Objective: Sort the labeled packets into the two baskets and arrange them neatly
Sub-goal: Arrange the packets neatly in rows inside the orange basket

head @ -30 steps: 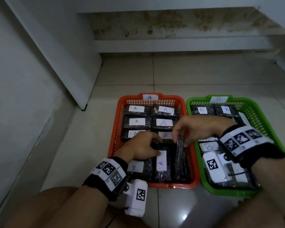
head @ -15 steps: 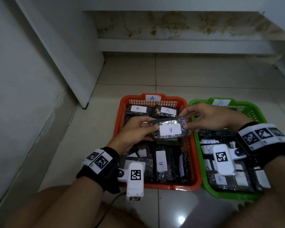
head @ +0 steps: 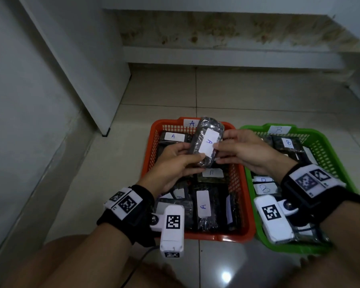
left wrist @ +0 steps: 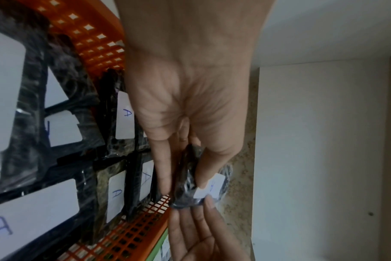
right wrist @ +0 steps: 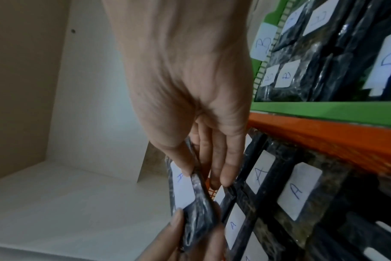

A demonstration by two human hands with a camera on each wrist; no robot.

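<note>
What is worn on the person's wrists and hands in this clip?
Both hands are bare, with no gloves or sleeves. The left wrist and right wrist each carry a black strap with white panels printed with black square code markers. A white camera block with its own code marker hangs under each wrist. A dark cable trails down below the left block.

a dark, shiny plastic-wrapped packet [head: 206, 144] with a white label marked "a" is held tilted above the orange basket [head: 240, 204]. that basket, tagged "a", holds more dark packets with "a" labels, some flat, some on edge. touching its right side, the green basket [head: 339, 163], tagged "b", holds dark packets labelled "b".
</note>
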